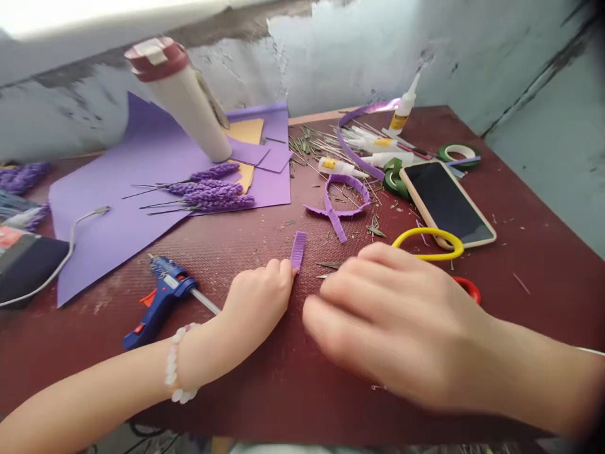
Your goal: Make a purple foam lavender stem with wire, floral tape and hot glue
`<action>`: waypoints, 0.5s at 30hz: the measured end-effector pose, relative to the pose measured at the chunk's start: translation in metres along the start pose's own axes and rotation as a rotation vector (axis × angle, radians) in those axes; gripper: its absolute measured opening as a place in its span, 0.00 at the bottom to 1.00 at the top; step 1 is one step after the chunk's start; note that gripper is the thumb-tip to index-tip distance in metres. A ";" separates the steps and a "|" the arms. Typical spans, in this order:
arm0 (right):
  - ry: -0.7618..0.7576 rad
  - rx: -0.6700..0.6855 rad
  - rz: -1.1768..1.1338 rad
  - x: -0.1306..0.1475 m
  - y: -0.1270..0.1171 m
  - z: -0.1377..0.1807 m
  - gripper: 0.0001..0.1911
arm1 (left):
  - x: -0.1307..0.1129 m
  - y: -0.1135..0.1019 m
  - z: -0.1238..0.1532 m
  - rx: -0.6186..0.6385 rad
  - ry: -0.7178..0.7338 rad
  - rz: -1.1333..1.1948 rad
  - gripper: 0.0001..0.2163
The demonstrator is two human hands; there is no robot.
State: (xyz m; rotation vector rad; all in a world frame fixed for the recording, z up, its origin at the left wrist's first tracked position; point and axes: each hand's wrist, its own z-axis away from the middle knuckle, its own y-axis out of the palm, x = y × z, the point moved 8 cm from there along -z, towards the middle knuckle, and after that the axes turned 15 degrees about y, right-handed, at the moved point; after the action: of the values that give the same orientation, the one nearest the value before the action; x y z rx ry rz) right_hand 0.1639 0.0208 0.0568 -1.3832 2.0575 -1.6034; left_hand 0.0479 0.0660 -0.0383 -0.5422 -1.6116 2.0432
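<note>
My left hand [258, 299] pinches the lower end of a short fringed purple foam strip [298, 250], which stands up from the dark red table [265, 378]. A white bead bracelet [176, 364] is on that wrist. My right hand [392, 321] hovers low just right of the strip, fingers curled downward and blurred; it lies over the scissors, whose yellow handle [428, 243] and red handle [467, 289] stick out behind it. Whether it grips them is hidden.
A blue glue gun [161, 299] lies left of my left hand. Purple paper sheets [127, 195] carry finished lavender stems [212, 192]. A white bottle [189, 101], glue tubes [373, 148], green tape rolls [457, 152], a phone [447, 202] and a curled purple strip [343, 202] sit behind.
</note>
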 end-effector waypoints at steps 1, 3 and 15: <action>0.026 0.015 0.185 -0.010 -0.001 -0.010 0.07 | -0.003 -0.002 0.001 0.012 -0.003 -0.046 0.14; 0.185 0.167 0.441 -0.042 0.011 -0.009 0.04 | -0.009 -0.006 0.003 0.035 0.000 -0.132 0.14; 0.383 0.450 0.411 -0.093 0.028 0.023 0.05 | -0.023 -0.005 -0.005 -0.136 0.084 -0.230 0.13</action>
State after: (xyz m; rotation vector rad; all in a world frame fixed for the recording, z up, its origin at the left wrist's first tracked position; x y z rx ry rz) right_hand 0.2139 0.0741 -0.0109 -0.4972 1.8238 -2.0657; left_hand 0.0698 0.0576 -0.0341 -0.4595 -1.6865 1.7319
